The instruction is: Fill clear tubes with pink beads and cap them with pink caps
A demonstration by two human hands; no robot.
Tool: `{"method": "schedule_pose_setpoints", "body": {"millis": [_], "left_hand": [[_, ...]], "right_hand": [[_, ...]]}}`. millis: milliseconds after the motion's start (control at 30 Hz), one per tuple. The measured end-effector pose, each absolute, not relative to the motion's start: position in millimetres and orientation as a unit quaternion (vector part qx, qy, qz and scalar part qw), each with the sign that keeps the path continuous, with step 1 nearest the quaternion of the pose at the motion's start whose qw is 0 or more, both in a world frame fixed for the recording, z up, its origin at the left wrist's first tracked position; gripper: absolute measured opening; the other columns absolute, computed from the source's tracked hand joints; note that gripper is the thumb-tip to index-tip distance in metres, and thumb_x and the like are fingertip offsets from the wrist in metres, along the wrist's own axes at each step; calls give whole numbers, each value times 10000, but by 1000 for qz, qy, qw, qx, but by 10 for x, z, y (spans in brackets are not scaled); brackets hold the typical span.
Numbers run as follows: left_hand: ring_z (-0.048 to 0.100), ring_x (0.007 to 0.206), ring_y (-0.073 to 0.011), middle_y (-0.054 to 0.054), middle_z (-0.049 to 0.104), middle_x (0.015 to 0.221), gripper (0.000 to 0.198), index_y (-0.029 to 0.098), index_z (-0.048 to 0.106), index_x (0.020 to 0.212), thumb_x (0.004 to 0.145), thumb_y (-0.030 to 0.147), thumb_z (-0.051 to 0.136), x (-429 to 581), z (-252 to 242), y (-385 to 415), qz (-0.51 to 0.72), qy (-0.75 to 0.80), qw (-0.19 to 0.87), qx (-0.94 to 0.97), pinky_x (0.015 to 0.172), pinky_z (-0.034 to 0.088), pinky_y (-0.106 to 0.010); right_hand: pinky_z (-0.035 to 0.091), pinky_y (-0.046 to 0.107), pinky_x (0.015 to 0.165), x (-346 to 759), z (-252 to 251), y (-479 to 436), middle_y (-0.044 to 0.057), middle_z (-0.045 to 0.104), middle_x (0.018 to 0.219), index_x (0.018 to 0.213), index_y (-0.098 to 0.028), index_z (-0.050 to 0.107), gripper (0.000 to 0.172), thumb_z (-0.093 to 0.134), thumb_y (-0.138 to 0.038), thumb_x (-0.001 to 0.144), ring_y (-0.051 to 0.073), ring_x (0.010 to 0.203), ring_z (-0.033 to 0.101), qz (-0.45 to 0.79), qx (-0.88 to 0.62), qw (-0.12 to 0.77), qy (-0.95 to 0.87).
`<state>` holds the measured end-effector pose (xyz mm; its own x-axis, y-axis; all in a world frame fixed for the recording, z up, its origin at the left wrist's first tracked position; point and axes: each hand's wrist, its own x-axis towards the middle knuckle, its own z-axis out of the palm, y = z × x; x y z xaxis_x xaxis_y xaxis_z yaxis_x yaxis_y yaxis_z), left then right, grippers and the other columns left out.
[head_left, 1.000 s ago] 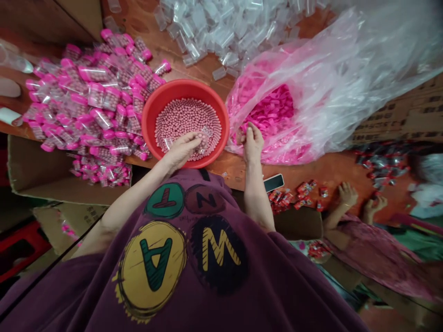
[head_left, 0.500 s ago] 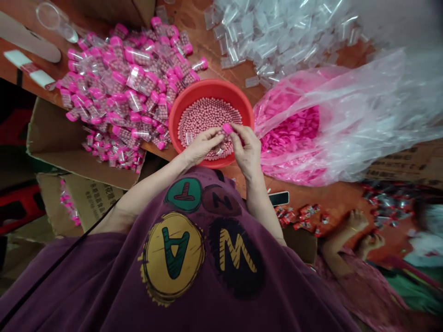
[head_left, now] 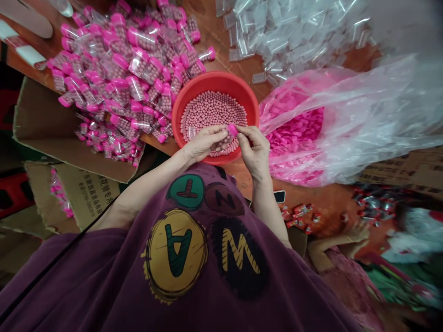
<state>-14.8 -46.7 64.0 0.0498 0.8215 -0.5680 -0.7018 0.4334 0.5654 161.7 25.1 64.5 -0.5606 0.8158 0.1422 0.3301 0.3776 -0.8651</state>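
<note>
Over the near side of a red bowl [head_left: 254, 103] my two hands meet at a small clear jar of pink candy balls [head_left: 222, 144]. My left hand [head_left: 204, 142] is closed around the jar, its body partly hidden by the fingers. On the jar's mouth sits a bright pink cap [head_left: 232, 130]. The thumb and fingertips of my right hand [head_left: 255, 146] pinch that cap's edge. Pink candy balls [head_left: 214, 108] fill the bowl, and a clear empty jar [head_left: 191, 133] lies among them, left of my left hand.
Capped jars [head_left: 131, 78] pile up left of the bowl, above an open carton [head_left: 41, 129]. Empty clear jars [head_left: 273, 32] heap at the back right. A plastic bag [head_left: 353, 129] holds pink caps [head_left: 297, 133]. A phone [head_left: 279, 197] and another person's hand [head_left: 358, 230] are lower right.
My hands stay together at the capped jar, the right fingers now at the cap's right edge. The view has shifted slightly. The other person's hands have moved.
</note>
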Motion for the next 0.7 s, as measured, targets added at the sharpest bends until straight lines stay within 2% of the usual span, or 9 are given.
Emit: {"method": "schedule_pose_setpoints", "body": {"millis": [267, 367, 500, 700], "left_hand": [[617, 710, -104, -17, 690, 861, 126, 172, 806, 1091, 979, 228, 822, -94, 691, -459, 543, 496, 661, 151, 699, 501, -257], [595, 696, -103, -7, 646, 817, 106, 175, 800, 1095, 1021, 247, 776, -6, 714, -457, 547, 504, 654, 135, 689, 496, -256], [600, 711, -104, -10, 658, 815, 180, 188, 806, 1183, 1076, 294, 708, 18, 742, -449, 537, 493, 674, 118, 675, 504, -237], [583, 677, -97, 4, 638, 797, 125, 184, 816, 1104, 986, 225, 816, -123, 689, -429, 539, 504, 655, 163, 638, 474, -234]], "right_hand": [[661, 528, 1030, 1551, 612, 96, 54, 806, 1111, 1197, -329, 832, 353, 620, -594, 1102, 254, 1080, 769, 437, -434, 311, -723], [658, 534, 1046, 1487, 625, 20, 68, 788, 1128, 1210, -306, 817, 390, 572, -597, 1124, 254, 1096, 762, 431, -460, 328, -704], [645, 524, 1066, 1486, 697, 39, 73, 781, 1132, 1214, -301, 813, 414, 536, -601, 1142, 246, 1113, 752, 394, -462, 327, -724], [663, 486, 971, 1526, 617, 93, 41, 779, 1040, 1149, -312, 838, 380, 623, -622, 1102, 228, 1005, 750, 411, -468, 323, -712]]}}
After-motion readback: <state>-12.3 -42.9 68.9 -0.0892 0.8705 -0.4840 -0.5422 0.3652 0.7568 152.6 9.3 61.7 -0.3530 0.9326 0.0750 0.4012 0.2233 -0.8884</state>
